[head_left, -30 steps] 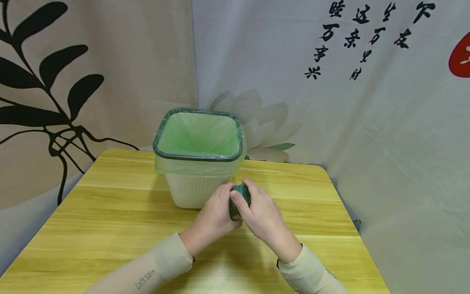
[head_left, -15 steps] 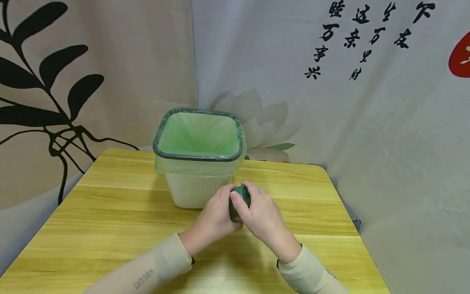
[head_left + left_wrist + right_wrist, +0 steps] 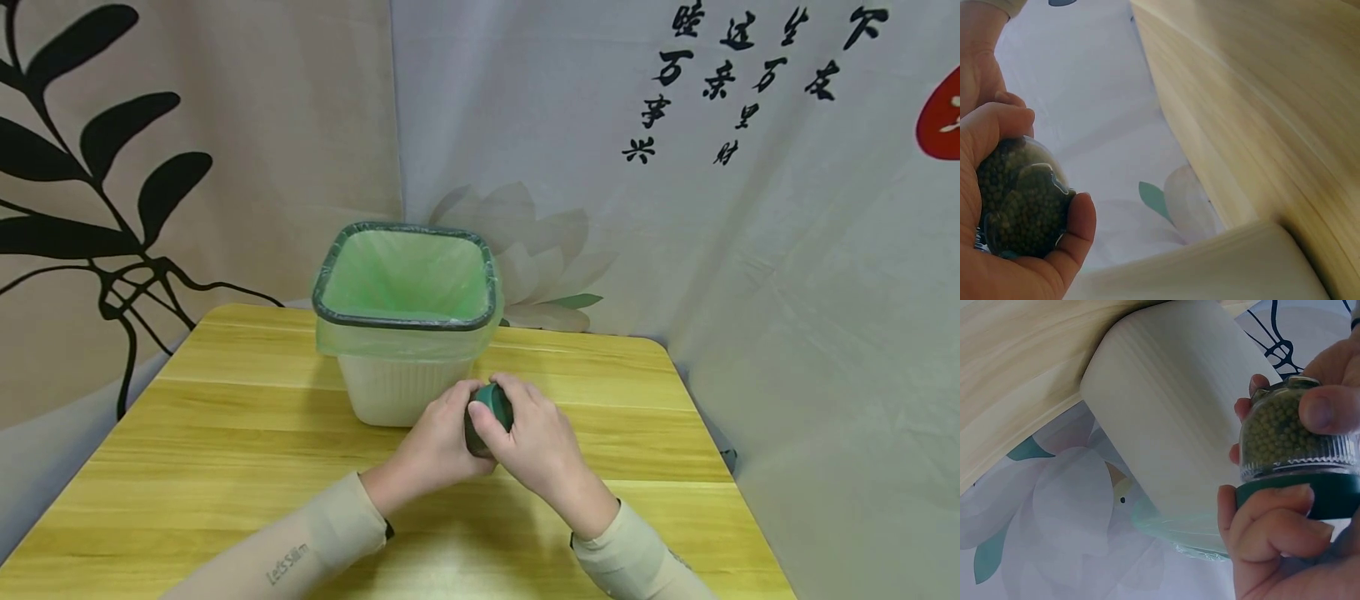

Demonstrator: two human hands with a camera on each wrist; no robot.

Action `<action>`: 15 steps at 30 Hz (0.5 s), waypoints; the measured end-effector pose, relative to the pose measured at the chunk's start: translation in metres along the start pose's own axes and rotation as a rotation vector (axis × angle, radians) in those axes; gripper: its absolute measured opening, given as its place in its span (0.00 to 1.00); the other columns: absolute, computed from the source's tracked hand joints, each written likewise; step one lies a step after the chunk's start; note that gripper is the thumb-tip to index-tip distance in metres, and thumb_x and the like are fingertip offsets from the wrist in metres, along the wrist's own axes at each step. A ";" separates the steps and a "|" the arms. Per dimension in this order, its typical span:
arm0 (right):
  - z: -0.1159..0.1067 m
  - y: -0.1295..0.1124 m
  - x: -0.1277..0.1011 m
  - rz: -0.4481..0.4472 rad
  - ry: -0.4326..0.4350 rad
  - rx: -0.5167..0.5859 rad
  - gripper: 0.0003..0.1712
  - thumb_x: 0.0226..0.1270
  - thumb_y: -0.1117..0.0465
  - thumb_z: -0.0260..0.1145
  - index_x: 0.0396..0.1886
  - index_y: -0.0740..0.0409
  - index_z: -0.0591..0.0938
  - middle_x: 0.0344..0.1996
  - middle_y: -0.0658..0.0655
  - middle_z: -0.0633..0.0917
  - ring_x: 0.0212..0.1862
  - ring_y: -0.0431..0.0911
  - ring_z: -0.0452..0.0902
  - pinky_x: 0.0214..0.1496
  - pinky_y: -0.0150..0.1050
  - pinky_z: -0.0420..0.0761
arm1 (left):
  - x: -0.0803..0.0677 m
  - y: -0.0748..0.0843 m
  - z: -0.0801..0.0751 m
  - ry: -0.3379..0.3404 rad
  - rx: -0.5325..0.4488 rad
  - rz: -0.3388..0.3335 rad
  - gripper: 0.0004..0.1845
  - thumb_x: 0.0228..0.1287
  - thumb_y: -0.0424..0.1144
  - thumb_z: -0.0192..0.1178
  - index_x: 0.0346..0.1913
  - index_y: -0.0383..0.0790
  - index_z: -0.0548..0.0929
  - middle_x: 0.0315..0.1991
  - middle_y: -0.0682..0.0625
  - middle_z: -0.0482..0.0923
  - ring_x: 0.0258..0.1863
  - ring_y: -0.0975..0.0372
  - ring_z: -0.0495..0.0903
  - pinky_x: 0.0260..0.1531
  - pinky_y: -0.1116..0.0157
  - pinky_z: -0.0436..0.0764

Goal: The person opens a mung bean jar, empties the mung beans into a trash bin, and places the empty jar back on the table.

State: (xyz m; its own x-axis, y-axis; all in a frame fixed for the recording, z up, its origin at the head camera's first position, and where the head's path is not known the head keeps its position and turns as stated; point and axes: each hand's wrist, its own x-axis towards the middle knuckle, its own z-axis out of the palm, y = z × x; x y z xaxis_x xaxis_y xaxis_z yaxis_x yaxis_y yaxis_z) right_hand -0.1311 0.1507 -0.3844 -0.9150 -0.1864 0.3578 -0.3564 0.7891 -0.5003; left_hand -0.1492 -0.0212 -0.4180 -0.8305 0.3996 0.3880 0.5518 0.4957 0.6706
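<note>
A small clear jar (image 3: 1275,428), filled with small round green beans, has a dark green lid (image 3: 495,402). My left hand (image 3: 435,437) grips the jar's body, its fingers and thumb curled round the clear side in the left wrist view. My right hand (image 3: 538,437) holds the lid, thumb on the near side and fingers over the far side. In the right wrist view the lid is at the lower end of the jar and sits against the body. Both hands are above the table, in front of the bin, and cover much of the jar in the head view.
A whitish ribbed bin (image 3: 408,387) with a dark rim and a green bag liner (image 3: 420,271) stands at the table's back, just beyond the hands. The wooden table (image 3: 247,475) meets printed cloth backdrops (image 3: 810,275) behind and at the sides.
Both hands and the jar have shifted slightly down toward me. The jar is tilted a little, and more of the green lid shows. Both hands keep their hold.
</note>
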 end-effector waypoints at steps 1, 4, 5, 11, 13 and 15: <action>0.000 0.000 0.000 -0.005 0.002 -0.003 0.30 0.77 0.38 0.61 0.67 0.51 0.82 0.57 0.62 0.88 0.50 0.55 0.88 0.43 0.50 0.88 | 0.000 0.000 0.000 -0.002 -0.001 -0.001 0.45 0.41 0.36 0.83 0.66 0.31 0.74 0.55 0.44 0.83 0.50 0.54 0.84 0.51 0.54 0.88; 0.000 -0.001 0.000 -0.010 0.008 -0.010 0.30 0.77 0.38 0.61 0.67 0.52 0.82 0.57 0.62 0.88 0.49 0.56 0.88 0.42 0.50 0.88 | 0.000 0.001 -0.001 -0.002 0.005 0.001 0.45 0.42 0.36 0.83 0.66 0.32 0.74 0.54 0.44 0.83 0.50 0.54 0.84 0.51 0.54 0.88; 0.000 -0.001 -0.001 -0.012 0.009 -0.013 0.30 0.77 0.38 0.61 0.67 0.51 0.82 0.57 0.62 0.88 0.49 0.56 0.88 0.42 0.51 0.88 | 0.000 0.001 -0.001 -0.002 0.007 0.000 0.45 0.42 0.36 0.83 0.66 0.32 0.74 0.54 0.44 0.83 0.50 0.55 0.84 0.51 0.54 0.88; 0.001 -0.002 -0.002 -0.034 0.019 -0.049 0.31 0.78 0.38 0.60 0.67 0.52 0.82 0.56 0.63 0.89 0.48 0.56 0.89 0.41 0.52 0.88 | -0.002 0.001 -0.001 0.009 0.004 -0.006 0.46 0.41 0.35 0.83 0.66 0.31 0.74 0.55 0.43 0.83 0.51 0.54 0.84 0.52 0.53 0.88; 0.001 -0.002 -0.002 -0.039 0.019 -0.072 0.31 0.80 0.38 0.58 0.68 0.52 0.81 0.56 0.62 0.89 0.48 0.56 0.89 0.40 0.53 0.88 | -0.002 0.001 0.000 0.018 0.002 -0.009 0.46 0.40 0.35 0.83 0.67 0.31 0.73 0.56 0.42 0.82 0.51 0.53 0.84 0.52 0.53 0.88; 0.001 -0.002 -0.003 -0.033 0.018 -0.089 0.31 0.81 0.37 0.57 0.70 0.51 0.80 0.58 0.61 0.88 0.49 0.56 0.90 0.41 0.54 0.88 | -0.003 0.001 0.000 0.031 0.000 -0.005 0.47 0.41 0.34 0.83 0.67 0.30 0.73 0.57 0.41 0.82 0.51 0.52 0.84 0.52 0.52 0.88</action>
State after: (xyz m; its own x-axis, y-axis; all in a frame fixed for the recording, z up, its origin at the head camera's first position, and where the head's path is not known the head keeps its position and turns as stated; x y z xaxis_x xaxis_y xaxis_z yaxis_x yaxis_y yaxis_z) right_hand -0.1280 0.1488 -0.3848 -0.8993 -0.2035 0.3872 -0.3674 0.8317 -0.4162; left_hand -0.1467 -0.0218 -0.4188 -0.8352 0.3729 0.4041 0.5476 0.4979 0.6725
